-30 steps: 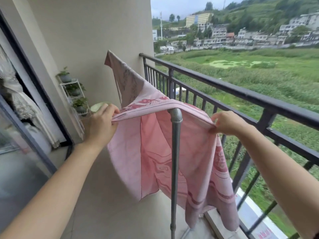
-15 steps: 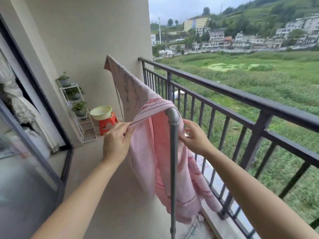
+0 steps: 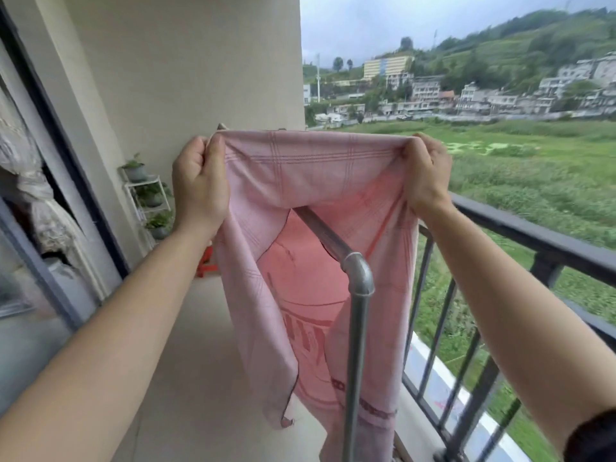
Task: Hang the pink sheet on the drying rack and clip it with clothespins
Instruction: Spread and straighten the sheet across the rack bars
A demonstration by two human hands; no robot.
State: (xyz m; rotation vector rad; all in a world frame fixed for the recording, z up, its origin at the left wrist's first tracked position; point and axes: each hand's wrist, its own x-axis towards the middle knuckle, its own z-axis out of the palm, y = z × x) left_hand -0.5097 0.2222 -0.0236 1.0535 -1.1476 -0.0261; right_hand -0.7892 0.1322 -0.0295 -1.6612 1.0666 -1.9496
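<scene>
The pink sheet (image 3: 300,181) is stretched between both hands above the drying rack's grey metal bar (image 3: 328,240). My left hand (image 3: 200,185) grips the sheet's left side and my right hand (image 3: 425,176) grips its right side, both raised above the bar. The sheet hangs down on either side of the bar, past the rack's elbow joint and upright post (image 3: 358,328). No clothespins are in view.
A black balcony railing (image 3: 533,235) runs along the right. A white plant shelf (image 3: 146,201) with potted plants stands by the far wall, and a red stool (image 3: 205,263) peeks out behind the sheet. A sliding glass door (image 3: 40,261) is at left.
Both hands lifted the sheet well above the bar and spread it wide; before, they held it bunched close beside the rack's corner.
</scene>
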